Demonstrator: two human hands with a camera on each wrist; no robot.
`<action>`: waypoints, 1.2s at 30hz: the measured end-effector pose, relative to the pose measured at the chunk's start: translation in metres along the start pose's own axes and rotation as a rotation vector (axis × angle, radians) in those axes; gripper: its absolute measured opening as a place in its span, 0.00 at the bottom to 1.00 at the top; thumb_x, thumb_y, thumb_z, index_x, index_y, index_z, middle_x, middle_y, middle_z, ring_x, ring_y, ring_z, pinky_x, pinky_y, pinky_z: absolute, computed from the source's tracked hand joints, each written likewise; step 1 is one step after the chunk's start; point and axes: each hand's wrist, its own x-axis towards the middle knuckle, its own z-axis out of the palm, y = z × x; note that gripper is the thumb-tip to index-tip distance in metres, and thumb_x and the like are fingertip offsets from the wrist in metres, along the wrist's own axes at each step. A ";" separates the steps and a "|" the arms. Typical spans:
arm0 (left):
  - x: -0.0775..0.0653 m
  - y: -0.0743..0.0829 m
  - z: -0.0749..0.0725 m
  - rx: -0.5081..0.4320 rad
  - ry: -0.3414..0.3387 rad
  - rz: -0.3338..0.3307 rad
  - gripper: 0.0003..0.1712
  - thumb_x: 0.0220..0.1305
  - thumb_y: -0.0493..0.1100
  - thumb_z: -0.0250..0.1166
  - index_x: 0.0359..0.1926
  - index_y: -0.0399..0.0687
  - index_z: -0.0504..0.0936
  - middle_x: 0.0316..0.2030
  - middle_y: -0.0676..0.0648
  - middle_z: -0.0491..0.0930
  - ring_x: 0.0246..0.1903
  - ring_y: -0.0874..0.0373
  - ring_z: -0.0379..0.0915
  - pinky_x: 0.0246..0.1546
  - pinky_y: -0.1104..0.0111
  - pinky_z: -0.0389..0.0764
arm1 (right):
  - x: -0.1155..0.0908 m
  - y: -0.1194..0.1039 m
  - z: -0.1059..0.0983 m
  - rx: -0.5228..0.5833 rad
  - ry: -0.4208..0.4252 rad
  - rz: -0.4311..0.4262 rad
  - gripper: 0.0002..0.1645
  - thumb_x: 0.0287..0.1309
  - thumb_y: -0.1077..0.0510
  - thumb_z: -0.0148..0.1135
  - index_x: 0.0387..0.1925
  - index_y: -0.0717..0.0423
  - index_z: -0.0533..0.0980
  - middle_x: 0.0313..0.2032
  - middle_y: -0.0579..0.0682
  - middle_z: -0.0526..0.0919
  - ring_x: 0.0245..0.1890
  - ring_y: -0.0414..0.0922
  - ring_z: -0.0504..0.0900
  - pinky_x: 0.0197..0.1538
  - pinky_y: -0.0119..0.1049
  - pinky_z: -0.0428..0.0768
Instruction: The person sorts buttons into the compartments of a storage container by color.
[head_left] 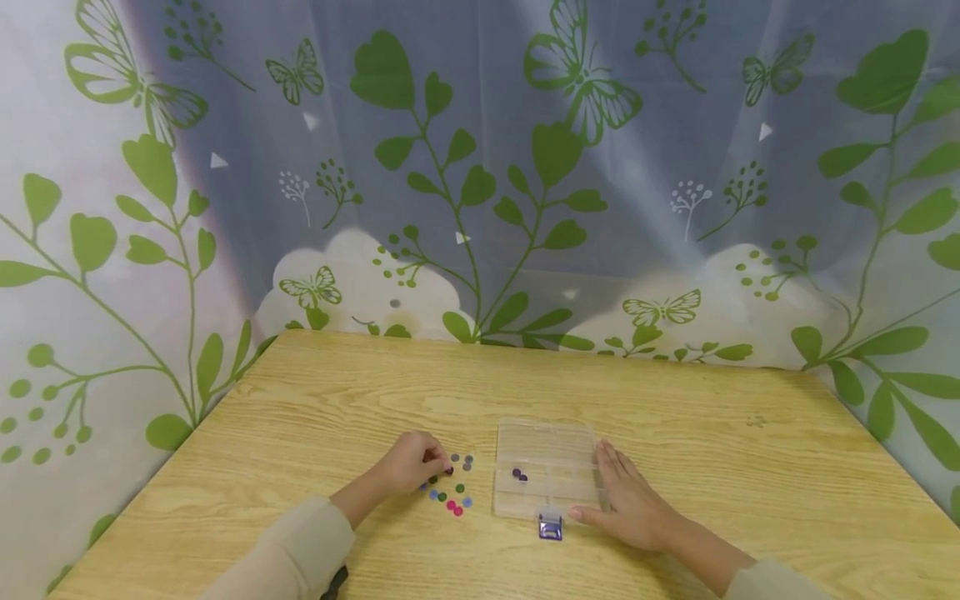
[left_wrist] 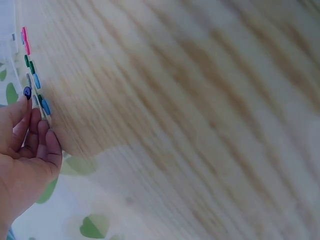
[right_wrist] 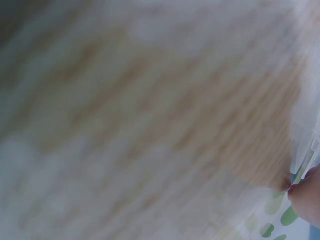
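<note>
Left hand (head_left: 411, 463) pinching small dark disc (left_wrist: 27, 92) between thumb and finger, remaining fingers curling inward. Loose discs (head_left: 460, 488) in pink, green, blue and grey lying scattered just beside it on wood-grain counter (head_left: 375, 383), left of clear box (head_left: 573, 446). Two purple discs (head_left: 517, 472) sitting close together in box's left half. Purple tab (head_left: 551, 528) sticking out at box's near edge. Right hand (head_left: 630, 510) resting against box's right side, fingers extending straight, thumb spreading apart toward near edge. Leaf-and-butterfly curtain (head_left: 480, 250) hanging behind counter.
</note>
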 end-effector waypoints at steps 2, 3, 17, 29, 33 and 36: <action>0.000 0.000 0.000 -0.010 0.003 -0.011 0.07 0.60 0.33 0.60 0.26 0.38 0.80 0.25 0.50 0.76 0.25 0.63 0.64 0.24 0.77 0.67 | 0.000 0.000 0.000 0.000 0.002 0.000 0.60 0.57 0.32 0.52 0.67 0.75 0.41 0.69 0.71 0.41 0.69 0.66 0.42 0.68 0.59 0.46; 0.000 0.001 0.000 -0.017 0.005 -0.016 0.07 0.60 0.33 0.60 0.26 0.38 0.80 0.25 0.49 0.76 0.25 0.62 0.65 0.24 0.77 0.67 | 0.000 0.000 0.000 0.001 0.002 0.000 0.60 0.57 0.32 0.52 0.67 0.75 0.41 0.69 0.71 0.41 0.69 0.66 0.42 0.68 0.59 0.46; 0.004 0.006 0.003 -0.052 0.041 0.056 0.06 0.57 0.31 0.59 0.25 0.38 0.80 0.30 0.45 0.81 0.28 0.61 0.71 0.28 0.78 0.73 | 0.000 -0.001 0.000 0.014 -0.006 0.003 0.60 0.57 0.33 0.52 0.67 0.75 0.41 0.69 0.71 0.41 0.69 0.66 0.42 0.68 0.60 0.45; 0.010 0.020 0.009 -0.052 0.090 0.057 0.06 0.58 0.33 0.61 0.25 0.38 0.81 0.29 0.46 0.81 0.30 0.61 0.72 0.30 0.77 0.74 | 0.000 -0.001 0.000 0.011 0.000 0.002 0.60 0.57 0.33 0.52 0.66 0.76 0.41 0.69 0.72 0.41 0.69 0.66 0.42 0.68 0.60 0.45; 0.012 0.024 0.010 -0.079 0.086 0.039 0.06 0.58 0.34 0.61 0.25 0.39 0.81 0.29 0.47 0.80 0.29 0.62 0.70 0.28 0.78 0.72 | -0.001 -0.001 0.000 0.014 0.000 0.005 0.60 0.57 0.33 0.52 0.67 0.76 0.41 0.69 0.71 0.40 0.69 0.66 0.41 0.68 0.60 0.45; 0.013 0.027 0.012 -0.091 0.080 0.041 0.07 0.59 0.34 0.61 0.25 0.38 0.81 0.30 0.46 0.81 0.30 0.62 0.71 0.27 0.78 0.72 | -0.001 -0.001 0.000 0.021 -0.008 0.011 0.60 0.57 0.33 0.52 0.67 0.75 0.40 0.69 0.71 0.40 0.70 0.66 0.40 0.68 0.60 0.44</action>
